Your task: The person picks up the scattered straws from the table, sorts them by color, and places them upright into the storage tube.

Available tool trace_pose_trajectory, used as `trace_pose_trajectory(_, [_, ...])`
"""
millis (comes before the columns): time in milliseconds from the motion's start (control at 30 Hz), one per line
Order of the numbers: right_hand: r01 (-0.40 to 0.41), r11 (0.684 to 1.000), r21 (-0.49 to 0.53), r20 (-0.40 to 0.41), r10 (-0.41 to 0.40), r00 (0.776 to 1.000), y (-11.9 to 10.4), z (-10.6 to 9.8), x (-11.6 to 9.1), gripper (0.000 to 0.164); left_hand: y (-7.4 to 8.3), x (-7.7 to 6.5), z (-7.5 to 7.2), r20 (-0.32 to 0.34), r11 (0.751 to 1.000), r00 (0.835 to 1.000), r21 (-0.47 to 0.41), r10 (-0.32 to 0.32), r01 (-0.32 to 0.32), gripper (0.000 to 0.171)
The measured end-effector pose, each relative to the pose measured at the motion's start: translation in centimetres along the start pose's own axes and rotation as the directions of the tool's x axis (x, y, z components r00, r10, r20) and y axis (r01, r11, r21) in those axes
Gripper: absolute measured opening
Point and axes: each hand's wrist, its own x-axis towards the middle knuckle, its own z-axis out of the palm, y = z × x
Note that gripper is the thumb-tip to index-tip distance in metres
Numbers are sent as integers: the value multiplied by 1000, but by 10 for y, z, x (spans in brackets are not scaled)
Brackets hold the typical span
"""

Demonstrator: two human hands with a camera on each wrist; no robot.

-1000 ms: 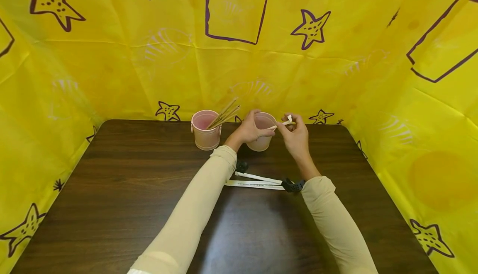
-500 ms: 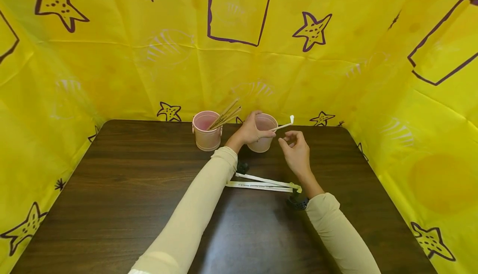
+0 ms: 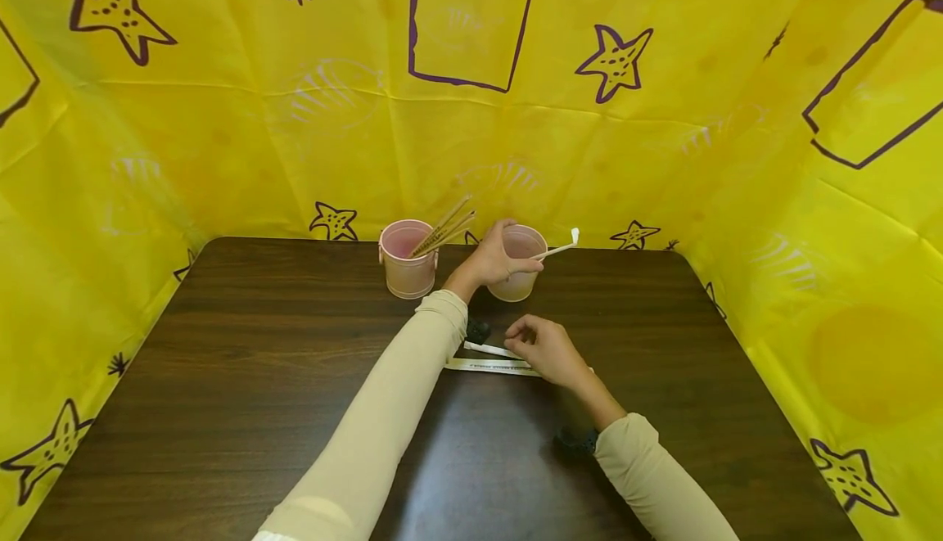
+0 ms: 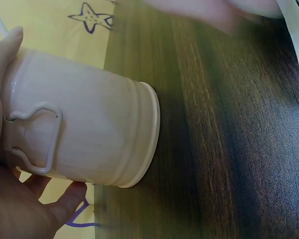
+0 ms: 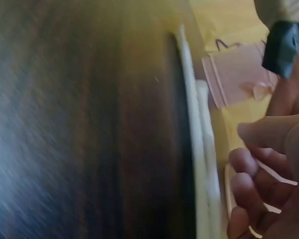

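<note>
My left hand (image 3: 492, 257) grips the rim of a pale pink bucket (image 4: 84, 114), which stands upright on the table; its folded wire handle shows in the left wrist view. A thin white straw-like stick (image 3: 558, 250) with a bent tip leans out over that bucket's right side, close to my thumb. Its lower end is hidden. In front of the bucket, my right hand (image 3: 551, 351) is over several long white paper-wrapped sticks (image 3: 489, 366) with small print, partly covering them. The right fingers (image 5: 249, 191) are loosely bent and hold nothing.
A second pink bucket (image 3: 409, 275) stands to the left, with several thin tan sticks (image 3: 444, 228) bearing dark print leaning in it. The dark wooden table (image 3: 243, 394) meets a yellow patterned cloth (image 3: 471, 140) at the back and sides.
My right hand has let go of the bent-tipped white stick and come down and left, towards me, over the wrapped sticks. My left hand has stayed on the bucket.
</note>
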Motion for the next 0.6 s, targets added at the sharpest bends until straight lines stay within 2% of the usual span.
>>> trace_pose_trajectory(100, [53, 997, -49, 74, -49, 996, -1, 6, -1, 8, 0, 0, -1, 2, 1000, 1000, -6, -4, 4, 103])
trace_pose_trajectory(233, [101, 991, -85, 113, -91, 989, 0, 9, -2, 9, -2, 1, 0, 1, 1000, 1000, -7, -7, 7, 102])
trace_pose_trajectory(600, [113, 989, -97, 158, -97, 983, 4, 11, -3, 13, -1, 1, 0, 0, 1000, 1000, -14, 2, -2, 101])
